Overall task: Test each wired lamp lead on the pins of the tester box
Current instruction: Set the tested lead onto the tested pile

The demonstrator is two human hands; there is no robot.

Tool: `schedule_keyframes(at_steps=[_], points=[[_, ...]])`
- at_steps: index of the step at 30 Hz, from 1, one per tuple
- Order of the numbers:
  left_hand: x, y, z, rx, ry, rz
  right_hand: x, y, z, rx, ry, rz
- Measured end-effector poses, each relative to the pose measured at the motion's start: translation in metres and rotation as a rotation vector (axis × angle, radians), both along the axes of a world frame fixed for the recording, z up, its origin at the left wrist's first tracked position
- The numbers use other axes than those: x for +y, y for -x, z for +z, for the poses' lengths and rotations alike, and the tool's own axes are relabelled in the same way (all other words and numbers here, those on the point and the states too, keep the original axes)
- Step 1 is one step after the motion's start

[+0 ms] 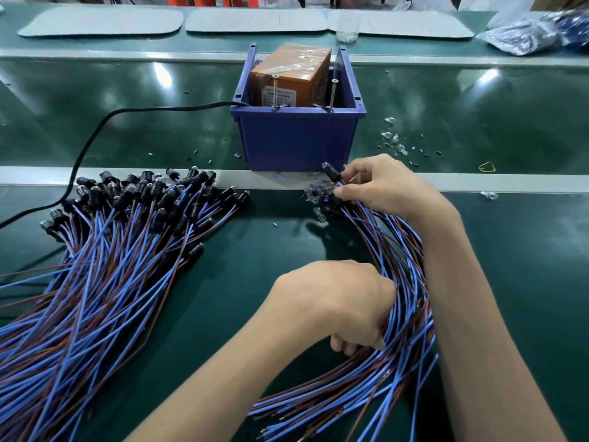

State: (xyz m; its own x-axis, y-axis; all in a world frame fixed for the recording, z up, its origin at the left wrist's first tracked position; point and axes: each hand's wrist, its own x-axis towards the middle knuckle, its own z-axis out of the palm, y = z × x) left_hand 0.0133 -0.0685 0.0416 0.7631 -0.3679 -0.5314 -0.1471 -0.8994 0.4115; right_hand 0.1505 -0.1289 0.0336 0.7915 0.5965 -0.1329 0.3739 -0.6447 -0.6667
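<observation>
The left hand (344, 307) grips a bundle of blue-and-brown wired lamp leads (404, 250). The right hand (385, 186) seems to pinch one black-capped lead (331, 173) near the blue bin (296, 138) holding the orange tester box (287, 78).

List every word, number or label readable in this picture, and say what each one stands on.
White label on the orange tester box in the blue bin: several printed lines, too small and blurred to read.
Grey mats at the back: faint red strokes, not legible as text.
No other writing shows.
</observation>
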Motion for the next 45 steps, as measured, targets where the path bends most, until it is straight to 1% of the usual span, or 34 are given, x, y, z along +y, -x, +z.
schedule_keyframes(at_steps=[11,14,16,19,20,22,23,25,28,36,41,45], points=[[-0.004,-0.003,0.002,-0.022,0.012,-0.037,-0.002,0.001,0.003,-0.026,0.083,-0.043],[0.015,-0.006,0.008,-0.024,-0.004,0.021,-0.003,0.001,0.0,-0.034,0.121,-0.056],[0.038,-0.009,0.011,-0.107,-0.074,0.145,-0.004,0.0,0.0,-0.041,0.135,-0.059],[0.082,-0.015,0.009,-0.293,-0.301,0.468,-0.006,-0.002,0.0,-0.033,0.122,-0.069],[0.096,-0.015,0.007,-0.314,-0.338,0.596,-0.006,-0.002,0.0,-0.026,0.104,-0.077],[0.119,-0.014,0.003,-0.332,-0.352,0.823,-0.006,-0.003,0.0,-0.022,0.078,-0.088],[0.128,-0.013,0.001,-0.339,-0.362,0.899,-0.006,-0.003,0.0,-0.026,0.072,-0.091],[0.14,-0.011,-0.002,-0.33,-0.384,0.983,-0.005,-0.004,0.0,-0.036,0.069,-0.093],[0.145,-0.011,-0.007,-0.314,-0.39,1.023,-0.003,-0.004,0.0,-0.041,0.086,-0.084],[0.145,-0.013,-0.01,-0.438,-0.383,1.058,0.0,-0.003,-0.001,-0.06,0.059,-0.064],[0.142,-0.011,-0.011,-0.355,-0.382,1.037,0.0,-0.001,0.002,-0.055,0.066,-0.047],[0.137,-0.012,-0.01,-0.357,-0.403,0.989,0.001,0.0,0.003,-0.049,0.067,-0.036]])
